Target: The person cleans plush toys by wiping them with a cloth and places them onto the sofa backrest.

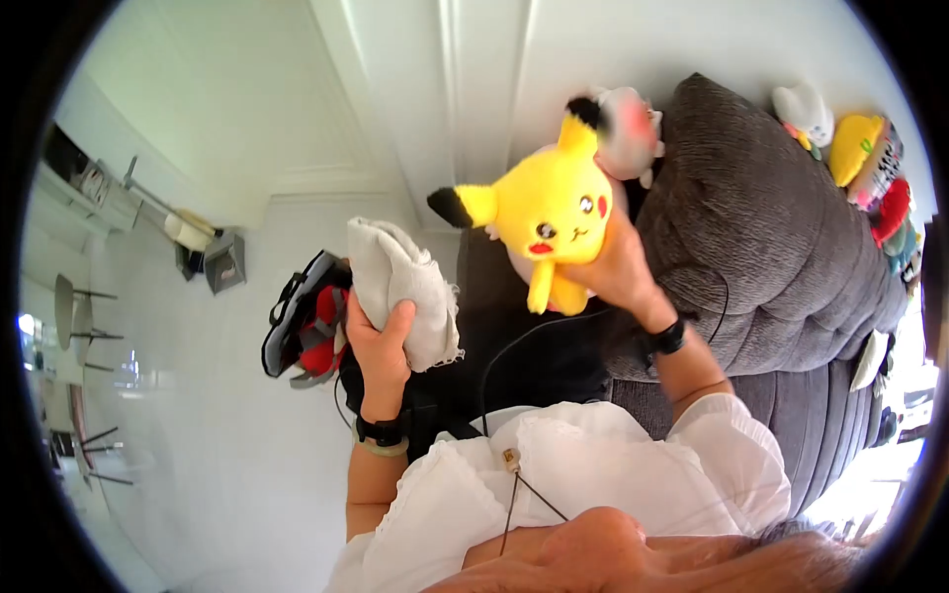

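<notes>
A folded off-white cloth (407,296) with a frayed edge is gripped in my left hand (381,348), the thumb lying across its front. My right hand (621,262) is wrapped round the body of a yellow Pikachu plush toy (556,212) with black-tipped ears and red cheeks. The plush is tilted, its face toward me, and my palm hides part of its side. Behind the plush is a white and reddish plush toy (629,133), partly covered and blurred. Cloth and plush are apart from each other.
A dark grey tufted sofa (771,227) stands on the right, with several plush toys, including a yellow one (853,150), along its back. A black, red and grey bag (314,321) is beside my left hand. Chairs (67,306) and a grey bin (225,263) stand farther left.
</notes>
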